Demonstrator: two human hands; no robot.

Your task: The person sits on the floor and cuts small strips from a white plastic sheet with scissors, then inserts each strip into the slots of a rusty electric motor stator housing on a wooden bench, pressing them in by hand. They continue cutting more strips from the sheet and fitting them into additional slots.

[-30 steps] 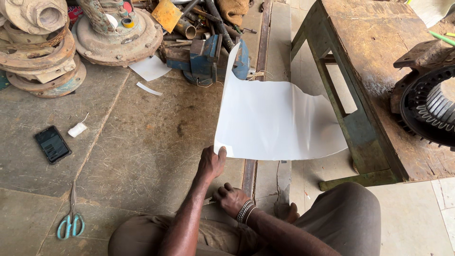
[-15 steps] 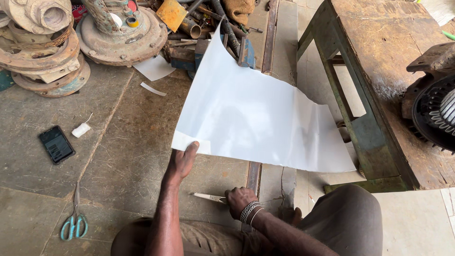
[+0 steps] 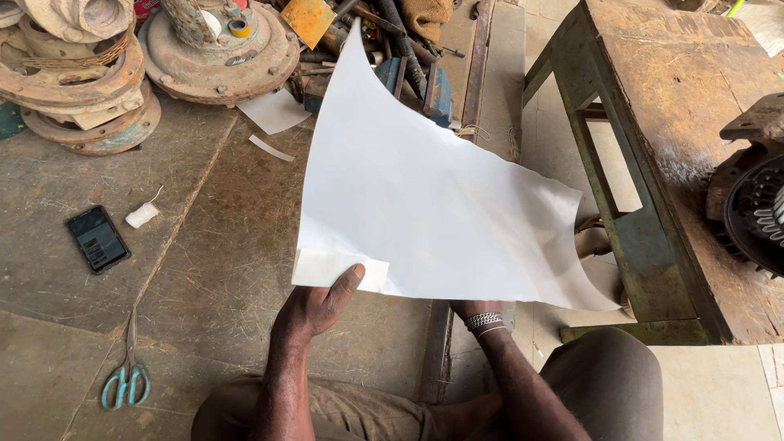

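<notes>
A large white sheet (image 3: 425,196) of thin flexible material is lifted off the floor in front of me, its far corner curling upward. My left hand (image 3: 314,306) grips its near left corner, thumb on top, together with a small white rectangular piece (image 3: 322,268). My right hand (image 3: 478,310), with metal bracelets on the wrist, is mostly hidden behind the sheet's near edge and holds it from underneath.
On the concrete floor to the left lie a dark phone (image 3: 98,238), a small white roll (image 3: 142,215) and teal-handled scissors (image 3: 126,380). Rusty round machine parts (image 3: 216,45) stand at the back. A worn green wooden bench (image 3: 653,139) with a motor part (image 3: 755,204) stands at right.
The sheet has been raised from the floor and swung left, its far corner now curling up. Both hands moved from the floor to the sheet's near edge.
</notes>
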